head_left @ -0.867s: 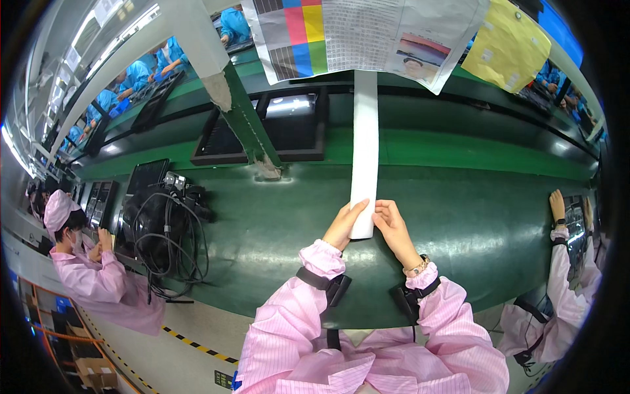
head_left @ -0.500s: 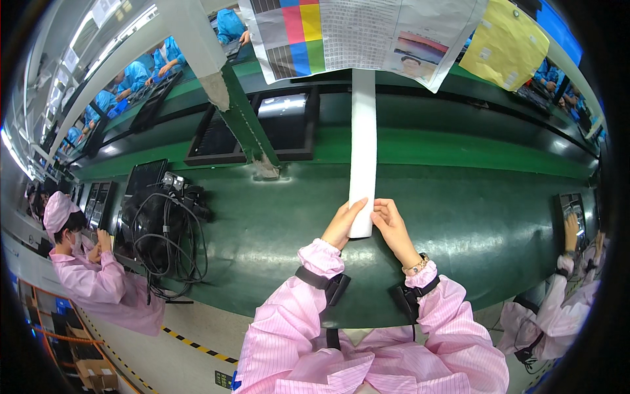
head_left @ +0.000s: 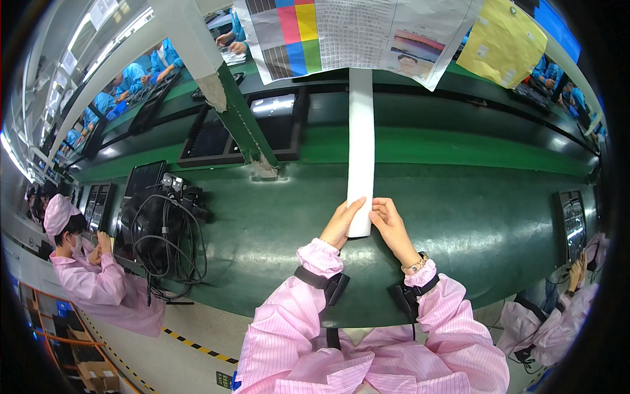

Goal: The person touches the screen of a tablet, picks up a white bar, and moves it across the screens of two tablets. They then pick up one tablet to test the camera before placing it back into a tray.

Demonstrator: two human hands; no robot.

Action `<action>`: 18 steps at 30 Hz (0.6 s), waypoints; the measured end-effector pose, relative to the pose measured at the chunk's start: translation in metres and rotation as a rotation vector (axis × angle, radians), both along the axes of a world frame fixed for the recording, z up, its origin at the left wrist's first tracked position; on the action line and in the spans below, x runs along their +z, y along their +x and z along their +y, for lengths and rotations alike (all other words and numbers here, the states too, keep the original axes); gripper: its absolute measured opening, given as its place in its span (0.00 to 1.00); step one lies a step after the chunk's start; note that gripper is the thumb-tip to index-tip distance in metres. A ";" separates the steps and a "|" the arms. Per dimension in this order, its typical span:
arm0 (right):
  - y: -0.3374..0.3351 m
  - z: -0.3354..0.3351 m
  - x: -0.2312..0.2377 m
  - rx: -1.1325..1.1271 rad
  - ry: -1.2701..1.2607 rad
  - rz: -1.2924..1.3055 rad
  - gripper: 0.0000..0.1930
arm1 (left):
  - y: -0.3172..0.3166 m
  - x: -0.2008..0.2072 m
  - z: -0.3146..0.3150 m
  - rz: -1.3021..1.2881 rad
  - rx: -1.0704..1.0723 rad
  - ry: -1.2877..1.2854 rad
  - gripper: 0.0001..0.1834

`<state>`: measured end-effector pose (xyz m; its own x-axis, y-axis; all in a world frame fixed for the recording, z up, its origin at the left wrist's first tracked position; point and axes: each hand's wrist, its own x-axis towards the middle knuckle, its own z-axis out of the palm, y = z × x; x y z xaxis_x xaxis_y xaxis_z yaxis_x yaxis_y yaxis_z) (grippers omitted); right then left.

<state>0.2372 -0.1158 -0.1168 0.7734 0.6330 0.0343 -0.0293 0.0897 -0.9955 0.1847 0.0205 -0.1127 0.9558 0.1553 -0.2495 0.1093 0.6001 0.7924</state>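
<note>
Left hand point(head_left: 338, 225) has the strip point(head_left: 360, 151) pinched near its end; right hand point(head_left: 390, 225) meets its right edge, whether gripping, I can't tell.

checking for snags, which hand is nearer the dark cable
Left. The left hand holds the white strip, to the right of the dark cable; the right hand is farther right, at the strip's right edge.

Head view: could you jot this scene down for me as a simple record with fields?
Left hand: gripping the near end of a long white strip, thumb on top
Right hand: at the strip's right edge; grip unclear
Strip's far end: hidden behind a hanging printed sheet
Surface below: green workbench
Bench left: black bundle with looped cables
Far left: masked co-worker in pink
</note>
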 end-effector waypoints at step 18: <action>0.002 0.001 -0.005 -0.005 0.008 -0.029 0.13 | 0.000 -0.001 0.002 0.004 -0.002 0.004 0.19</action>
<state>0.2395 -0.1149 -0.1218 0.7751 0.6288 0.0617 0.0002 0.0973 -0.9953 0.1847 0.0223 -0.1136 0.9552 0.1547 -0.2523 0.1131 0.5969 0.7943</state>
